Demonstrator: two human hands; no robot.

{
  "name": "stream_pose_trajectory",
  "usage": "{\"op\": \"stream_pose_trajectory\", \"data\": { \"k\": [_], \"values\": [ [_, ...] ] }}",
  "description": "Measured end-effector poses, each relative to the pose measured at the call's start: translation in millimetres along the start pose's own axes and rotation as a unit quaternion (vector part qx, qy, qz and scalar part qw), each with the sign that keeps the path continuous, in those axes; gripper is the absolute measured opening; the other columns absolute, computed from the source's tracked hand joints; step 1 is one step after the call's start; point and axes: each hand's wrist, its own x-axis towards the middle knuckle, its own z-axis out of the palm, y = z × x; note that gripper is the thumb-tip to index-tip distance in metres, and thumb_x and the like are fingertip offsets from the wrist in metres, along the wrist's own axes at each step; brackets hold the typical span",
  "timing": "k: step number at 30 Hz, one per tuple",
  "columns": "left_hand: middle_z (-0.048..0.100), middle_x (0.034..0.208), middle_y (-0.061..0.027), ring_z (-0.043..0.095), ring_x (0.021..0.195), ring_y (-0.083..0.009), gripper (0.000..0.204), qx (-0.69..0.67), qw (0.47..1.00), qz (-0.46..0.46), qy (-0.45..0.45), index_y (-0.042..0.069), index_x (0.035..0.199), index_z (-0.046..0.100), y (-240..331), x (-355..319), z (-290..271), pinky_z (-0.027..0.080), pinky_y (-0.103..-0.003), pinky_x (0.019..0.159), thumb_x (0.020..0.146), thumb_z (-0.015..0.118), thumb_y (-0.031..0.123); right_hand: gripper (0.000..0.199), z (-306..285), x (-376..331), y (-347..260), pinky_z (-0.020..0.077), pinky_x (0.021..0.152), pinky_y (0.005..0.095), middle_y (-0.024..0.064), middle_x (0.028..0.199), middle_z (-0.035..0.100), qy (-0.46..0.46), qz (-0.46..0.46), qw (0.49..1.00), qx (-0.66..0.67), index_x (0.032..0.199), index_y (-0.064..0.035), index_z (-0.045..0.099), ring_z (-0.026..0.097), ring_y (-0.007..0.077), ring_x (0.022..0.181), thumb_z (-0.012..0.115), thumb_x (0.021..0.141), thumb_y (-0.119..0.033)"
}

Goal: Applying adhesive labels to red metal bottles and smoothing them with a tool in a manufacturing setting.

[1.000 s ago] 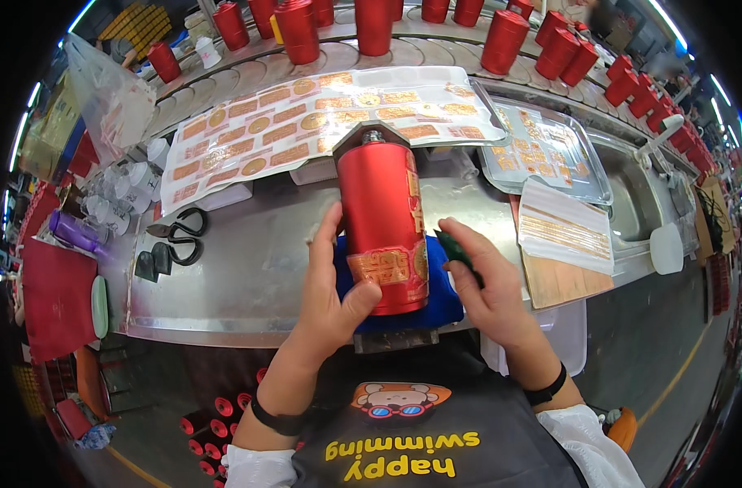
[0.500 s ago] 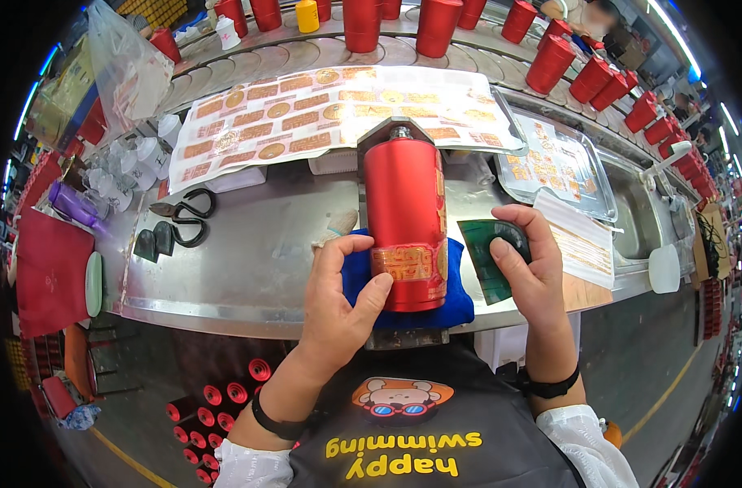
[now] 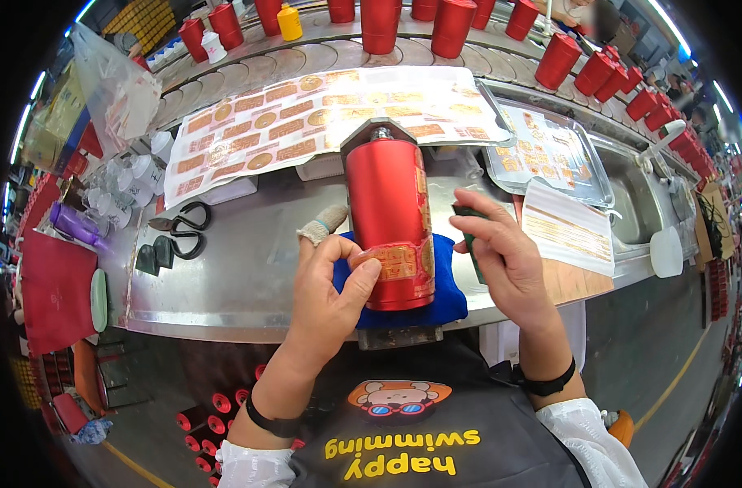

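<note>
A red cylindrical bottle [image 3: 385,191] lies on a clamp-like stand over a folded blue cloth [image 3: 450,293], its narrow neck pointing away from me. Near its lower end is a gold-patterned decal [image 3: 397,262], and more gold pattern runs up its right side. My left hand [image 3: 326,276] is at the bottle's lower left, thumb and a finger pinched at the decal's left edge; another finger wears a knitted finger cover [image 3: 322,225]. Apart from the bottle on the right, my right hand [image 3: 505,260] grips a dark green scraper [image 3: 471,244], seen nearly edge-on and partly hidden by the fingers.
Behind the bottle lies a sheet of gold decals [image 3: 294,126]. On the right are a clear tray [image 3: 542,150] of decals, a white sheet with gold strips [image 3: 566,228] and a sink [image 3: 631,195]. Black-handled scissors [image 3: 184,228] lie left. Red bottles line a conveyor [image 3: 322,61] beyond.
My right hand has turned the scraper from broadside to edge-on. My left thumb and finger have drawn closer together at the decal's edge. The view has shifted slightly.
</note>
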Motion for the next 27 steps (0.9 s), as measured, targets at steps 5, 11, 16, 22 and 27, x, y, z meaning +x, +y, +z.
{"op": "stream_pose_trajectory", "data": {
  "k": [5, 11, 16, 22, 27],
  "values": [
    [0.047, 0.133, -0.0261, 0.043, 0.126, -0.0295, 0.011, 0.091, 0.991, 0.089, 0.034, 0.003, 0.080, 0.055, 18, 7, 2, 0.028, -0.040, 0.106, 0.083, 0.062, 0.011, 0.031, 12, 1, -2, 0.0488, 0.089, 0.0333, 0.0222, 0.129, 0.053, 0.008, -0.032, 0.994, -0.107, 0.119, -0.0002, 0.060, 0.059, 0.0304, 0.111, 0.056, 0.088, -0.001],
    [0.052, 0.129, -0.0244, 0.046, 0.123, -0.0286, 0.012, 0.067, 0.992, 0.108, 0.016, 0.002, 0.081, 0.056, 27, 14, 0, 0.030, -0.038, 0.104, 0.084, 0.062, 0.011, 0.045, 29, 5, 4, 0.0387, 0.102, 0.0419, 0.0271, 0.132, 0.049, 0.017, -0.005, 0.996, -0.087, 0.131, 0.0061, 0.048, 0.049, 0.0392, 0.122, 0.056, 0.093, -0.017],
    [0.052, 0.129, -0.0237, 0.049, 0.118, -0.0263, 0.013, 0.086, 0.993, 0.074, 0.040, 0.001, 0.082, 0.057, 8, 8, 0, 0.032, -0.037, 0.103, 0.086, 0.061, 0.013, 0.076, 38, 6, 1, 0.0344, 0.105, 0.0451, 0.0316, 0.133, 0.044, 0.011, -0.002, 0.988, -0.151, 0.135, 0.0128, 0.036, 0.043, 0.0439, 0.124, 0.066, 0.086, -0.037],
    [0.054, 0.119, -0.0253, 0.052, 0.112, -0.0329, 0.012, 0.029, 0.998, 0.019, 0.051, 0.001, 0.081, 0.056, -1, 5, 2, 0.039, -0.038, 0.095, 0.083, 0.063, 0.011, 0.091, 53, 9, -2, 0.0348, 0.103, 0.0472, 0.0334, 0.135, 0.039, 0.019, 0.005, 0.976, -0.219, 0.136, 0.0158, 0.030, 0.041, 0.0470, 0.121, 0.071, 0.080, -0.042],
    [0.055, 0.107, -0.0202, 0.053, 0.102, -0.0297, 0.011, 0.016, 0.998, 0.023, 0.050, 0.001, 0.080, 0.056, -8, 2, 5, 0.040, -0.035, 0.091, 0.084, 0.063, 0.009, 0.086, 55, 10, -3, 0.0339, 0.104, 0.0477, 0.0339, 0.135, 0.038, 0.023, 0.012, 0.977, -0.212, 0.136, 0.0157, 0.029, 0.040, 0.0468, 0.122, 0.071, 0.081, -0.036]
  ]
}}
